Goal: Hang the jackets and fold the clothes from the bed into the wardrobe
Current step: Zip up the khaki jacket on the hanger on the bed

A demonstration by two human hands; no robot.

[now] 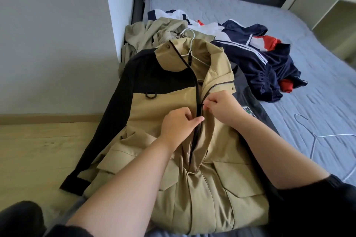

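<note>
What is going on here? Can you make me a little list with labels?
place: bed with a grey mattress
main garment: tan and black jacket, lying flat, white hanger in its collar
left hand: pinches the jacket front beside the zipper
right hand: pinches the zipper pull
zipper: closed partway
other clothes: beige garment, navy, white and red jackets
spare hanger: on the mattress, right
</note>
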